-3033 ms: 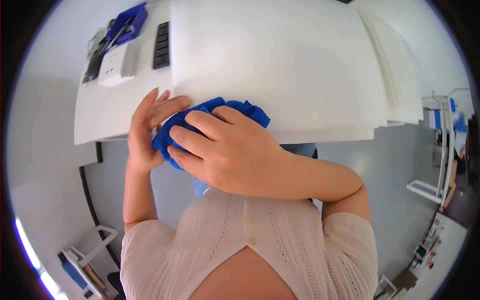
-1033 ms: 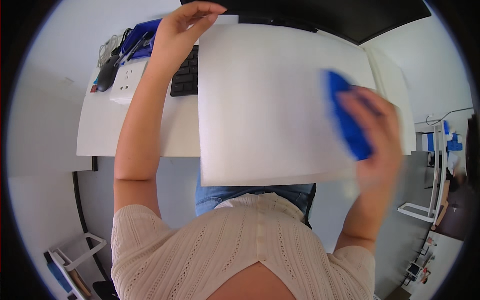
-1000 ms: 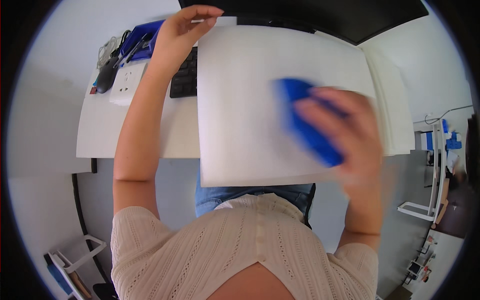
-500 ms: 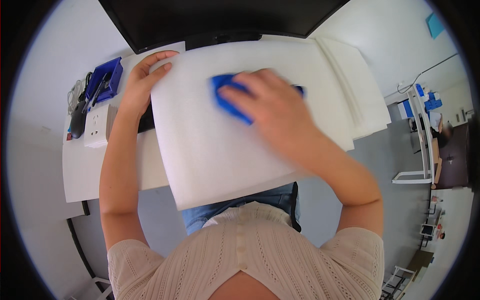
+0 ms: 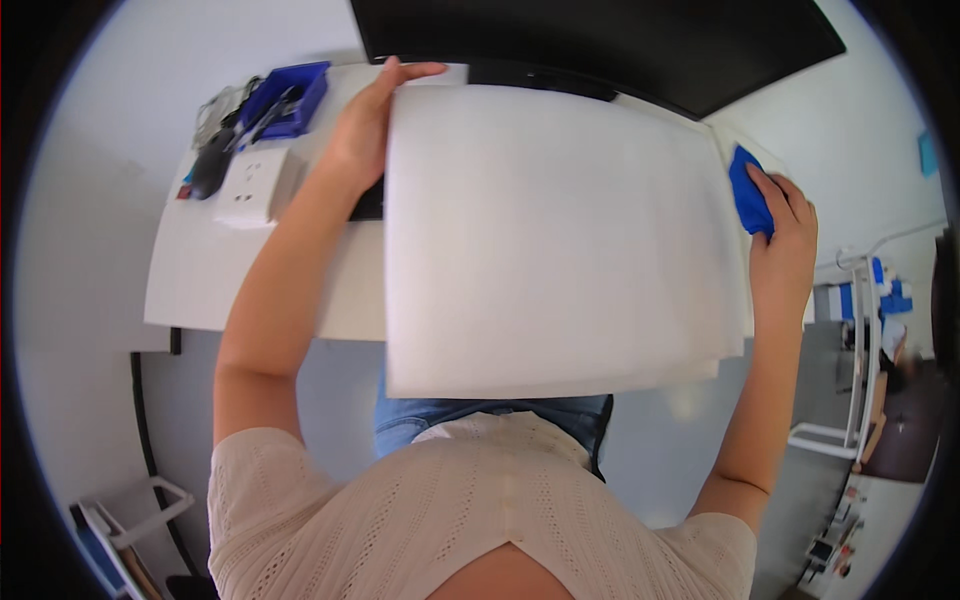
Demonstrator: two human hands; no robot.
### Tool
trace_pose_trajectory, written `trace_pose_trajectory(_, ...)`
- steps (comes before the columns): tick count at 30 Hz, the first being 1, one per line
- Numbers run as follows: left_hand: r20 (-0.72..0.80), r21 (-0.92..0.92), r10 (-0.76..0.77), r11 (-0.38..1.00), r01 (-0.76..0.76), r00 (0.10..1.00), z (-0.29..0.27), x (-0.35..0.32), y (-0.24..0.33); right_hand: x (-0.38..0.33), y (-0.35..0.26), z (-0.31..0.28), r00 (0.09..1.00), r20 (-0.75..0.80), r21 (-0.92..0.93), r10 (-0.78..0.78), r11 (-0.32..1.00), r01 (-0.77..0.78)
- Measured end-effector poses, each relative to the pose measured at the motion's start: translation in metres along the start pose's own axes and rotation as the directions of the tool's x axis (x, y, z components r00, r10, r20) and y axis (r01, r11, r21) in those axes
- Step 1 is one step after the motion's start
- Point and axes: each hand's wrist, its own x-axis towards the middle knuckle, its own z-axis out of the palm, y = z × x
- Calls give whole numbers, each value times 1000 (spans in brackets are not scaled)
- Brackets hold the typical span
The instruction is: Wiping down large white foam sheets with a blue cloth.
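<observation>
White foam sheets (image 5: pixel 550 240) lie in a stack in front of me, their near edge hanging past the desk. At their far left corner rests my left hand (image 5: pixel 372 130), the visible fingers stretched out along the edge. Part of that hand is hidden by the foam. My right hand (image 5: pixel 785 225) is closed on a blue cloth (image 5: pixel 752 190), beside the stack's right edge.
A black monitor (image 5: pixel 600 45) stands behind the foam. To the left on the white desk (image 5: pixel 250 280) are a blue tray (image 5: pixel 310 95) with dark tools, a white socket block (image 5: pixel 255 185), a dark rounded object (image 5: pixel 210 165) and cables. A white metal frame (image 5: pixel 862 350) stands at right.
My right hand has carried the blue cloth rightward, from over the middle of the foam to beyond its right edge. My left hand stays by the far left corner. The view has turned.
</observation>
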Motion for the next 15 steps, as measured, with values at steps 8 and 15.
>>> trace_pose_trajectory(8, 23, -113, -86, 990, 88, 996, 6, -4, 3, 13, -194, 31, 503, -415, 492, -758, 278, 825)
trace_pose_trajectory(15, 11, -101, -129, 986, 129, 992, 1, -3, 5, 47, -206, 71, 571, -392, 374, -721, 443, 815)
